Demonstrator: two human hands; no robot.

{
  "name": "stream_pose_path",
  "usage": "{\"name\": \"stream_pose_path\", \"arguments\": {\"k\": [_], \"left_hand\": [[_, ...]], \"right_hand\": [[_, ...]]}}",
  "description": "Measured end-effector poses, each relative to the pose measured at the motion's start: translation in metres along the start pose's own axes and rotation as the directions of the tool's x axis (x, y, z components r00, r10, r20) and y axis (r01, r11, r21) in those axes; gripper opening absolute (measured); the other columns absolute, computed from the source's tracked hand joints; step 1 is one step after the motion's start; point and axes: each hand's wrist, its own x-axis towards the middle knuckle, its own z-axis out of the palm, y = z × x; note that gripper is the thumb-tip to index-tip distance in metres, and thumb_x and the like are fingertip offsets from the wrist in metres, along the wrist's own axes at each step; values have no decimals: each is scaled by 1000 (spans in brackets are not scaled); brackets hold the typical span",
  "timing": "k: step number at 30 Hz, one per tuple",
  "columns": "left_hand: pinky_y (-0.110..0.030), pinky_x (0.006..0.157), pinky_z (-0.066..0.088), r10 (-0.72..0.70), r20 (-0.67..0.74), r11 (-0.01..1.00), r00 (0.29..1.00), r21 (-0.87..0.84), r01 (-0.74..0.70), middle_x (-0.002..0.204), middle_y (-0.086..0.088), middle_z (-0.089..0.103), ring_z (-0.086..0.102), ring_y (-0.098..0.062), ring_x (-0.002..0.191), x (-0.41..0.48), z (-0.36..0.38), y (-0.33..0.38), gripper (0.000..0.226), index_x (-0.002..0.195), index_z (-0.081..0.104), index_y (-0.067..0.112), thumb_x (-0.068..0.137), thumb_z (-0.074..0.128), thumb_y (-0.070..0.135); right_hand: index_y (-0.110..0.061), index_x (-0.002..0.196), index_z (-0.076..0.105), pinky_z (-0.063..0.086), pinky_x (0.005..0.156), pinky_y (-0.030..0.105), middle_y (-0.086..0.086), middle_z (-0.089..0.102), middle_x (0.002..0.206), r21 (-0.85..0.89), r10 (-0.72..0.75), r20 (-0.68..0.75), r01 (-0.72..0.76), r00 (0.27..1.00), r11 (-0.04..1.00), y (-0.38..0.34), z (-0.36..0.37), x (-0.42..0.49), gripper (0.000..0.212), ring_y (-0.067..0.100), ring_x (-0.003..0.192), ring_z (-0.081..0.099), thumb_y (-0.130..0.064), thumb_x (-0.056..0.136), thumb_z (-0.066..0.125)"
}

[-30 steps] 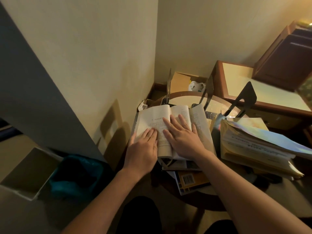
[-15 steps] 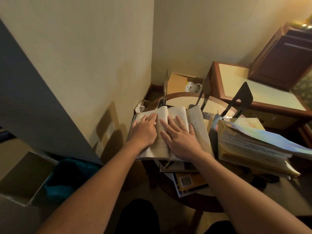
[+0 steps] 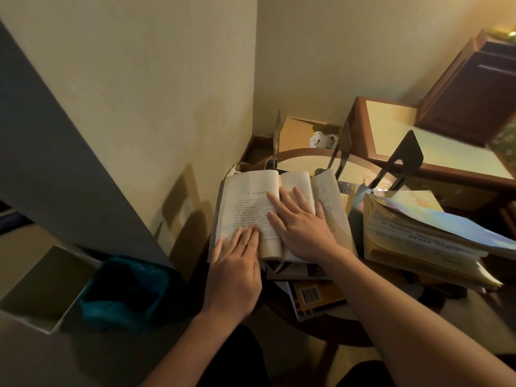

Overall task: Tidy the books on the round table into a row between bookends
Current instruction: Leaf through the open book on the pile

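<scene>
Round table (image 3: 304,156) — open book (image 3: 245,202), left hand (image 3: 234,272), right hand (image 3: 301,224) flat on pages

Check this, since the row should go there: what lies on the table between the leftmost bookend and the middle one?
The head view shows bare round table between the leftmost bookend and the middle bookend; the open book lies just in front.

2 cream walls (image 3: 167,79) meet in a corner under warm, dim light, with dark skirting (image 3: 249,146) at their foot. To the right stands a wood-framed side table (image 3: 360,129) with a pale top, a dark wooden cabinet (image 3: 480,90) beyond it. A teal bin (image 3: 125,289) sits low on the left.
</scene>
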Motion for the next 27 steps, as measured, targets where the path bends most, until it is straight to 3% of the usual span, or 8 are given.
{"name": "stream_pose_path", "arguments": {"k": [3,7,15,20,24,27], "left_hand": [[-44,125,12,-28,1,998,1000,-59,28,163,8,26,16,-10,152,5,-4,-1,58,156,24,25,102,12,41],[-47,125,7,-36,23,999,999,-8,36,164,7,24,14,-13,153,49,-8,-6,52,158,21,25,107,24,33],[-52,124,9,-75,134,997,988,1,75,168,5,10,8,-21,154,125,0,-18,55,160,6,27,107,18,35],[-54,124,7,-78,63,997,995,29,76,168,6,4,-1,-25,155,102,8,-22,56,160,6,30,106,15,42],[-53,124,-1,-69,27,996,997,64,68,168,2,-8,-12,-27,153,53,10,-16,69,159,-4,31,93,-9,52],[-56,123,-2,-59,29,997,998,60,57,166,2,-16,-21,-26,151,24,16,-15,67,157,-10,35,92,-12,52]], "right_hand": [[-52,154,-7,-14,120,58,-18,-9,165,-2,-3,-5,3,1000,1000,0,0,0,58,11,149,-25,-66,101,12],[-52,154,-6,-14,120,57,-18,-9,165,-14,7,-6,-7,1000,1000,-1,1,2,58,11,149,-25,-66,100,11],[-53,154,-4,-14,120,57,-19,-10,165,-15,12,-5,-12,1000,1000,0,1,2,58,10,148,-26,-68,100,10],[-53,154,-6,-14,120,57,-18,-10,165,-10,-4,-9,4,1000,1000,1,2,1,58,10,148,-27,-68,100,10],[-53,153,-8,-14,119,58,-18,-10,165,-12,-7,-9,7,1000,1000,1,2,1,59,10,148,-27,-68,99,10],[-52,154,-7,-14,119,58,-18,-10,165,-10,-6,-15,6,1000,1000,1,2,0,58,11,148,-27,-67,100,10]]}}
